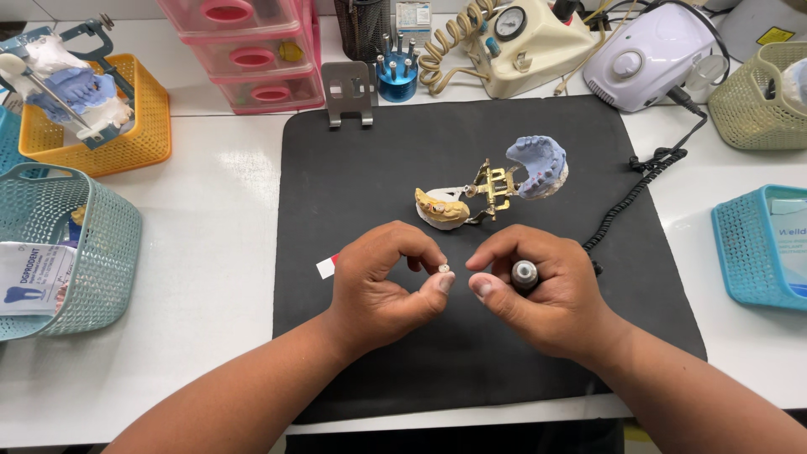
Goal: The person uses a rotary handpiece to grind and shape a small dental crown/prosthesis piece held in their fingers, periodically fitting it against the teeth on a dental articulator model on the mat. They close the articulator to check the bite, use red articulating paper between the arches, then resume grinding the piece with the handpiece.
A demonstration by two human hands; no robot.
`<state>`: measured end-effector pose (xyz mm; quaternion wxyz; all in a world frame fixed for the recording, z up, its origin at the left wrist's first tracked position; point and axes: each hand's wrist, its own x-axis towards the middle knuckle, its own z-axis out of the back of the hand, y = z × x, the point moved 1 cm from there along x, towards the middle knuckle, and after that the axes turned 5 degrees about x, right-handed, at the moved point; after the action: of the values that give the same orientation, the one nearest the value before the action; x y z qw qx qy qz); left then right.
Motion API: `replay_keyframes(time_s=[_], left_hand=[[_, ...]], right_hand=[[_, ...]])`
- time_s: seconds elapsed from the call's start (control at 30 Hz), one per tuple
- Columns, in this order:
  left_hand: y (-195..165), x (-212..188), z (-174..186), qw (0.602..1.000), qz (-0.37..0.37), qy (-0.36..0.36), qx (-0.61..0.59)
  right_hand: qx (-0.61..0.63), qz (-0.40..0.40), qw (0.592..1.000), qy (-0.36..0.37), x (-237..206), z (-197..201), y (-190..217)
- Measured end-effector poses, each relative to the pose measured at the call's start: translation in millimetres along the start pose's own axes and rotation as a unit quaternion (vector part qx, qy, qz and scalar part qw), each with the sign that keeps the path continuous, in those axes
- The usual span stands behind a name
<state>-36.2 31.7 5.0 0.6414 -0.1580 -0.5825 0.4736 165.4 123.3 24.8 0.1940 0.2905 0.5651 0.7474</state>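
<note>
Small white tooth crown (445,268) pinched in left hand (382,282) above black rubber mat (353,168)
Right hand (538,290) is closed around grey metal handpiece (524,274); better keep both wrists resting low for steady, light touch

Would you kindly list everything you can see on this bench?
Mat: 1, black, centre.
Dental model on hinged frame: 1, yellow and blue, on mat.
Baskets: orange, teal, blue, beige.
Drawers: 1 stack, pink, back.
Machines: cream, white, back.
Small tooth piece: 1, pale, in left fingertips.
Handpiece: 1, grey, in right hand.
Left hand, right hand: over mat.
</note>
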Motion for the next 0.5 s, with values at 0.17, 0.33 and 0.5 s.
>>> replay_keyframes(time_s=[0.17,0.33,0.5], left_hand=[[-3.4,-2.3,3.0,0.999,0.027,0.016,0.012],[-2.8,-5.4,0.9,0.995,0.040,0.091,-0.027],[-0.7,-6.5,0.1,0.988,0.072,0.131,-0.045]], right_hand=[[-0.176,0.094,0.980,-0.021,7.0,4.8,10.5],[-0.254,0.257,0.932,0.042,16.0,5.6,17.0],[-0.253,0.291,0.919,0.081,17.7,5.9,15.8]])
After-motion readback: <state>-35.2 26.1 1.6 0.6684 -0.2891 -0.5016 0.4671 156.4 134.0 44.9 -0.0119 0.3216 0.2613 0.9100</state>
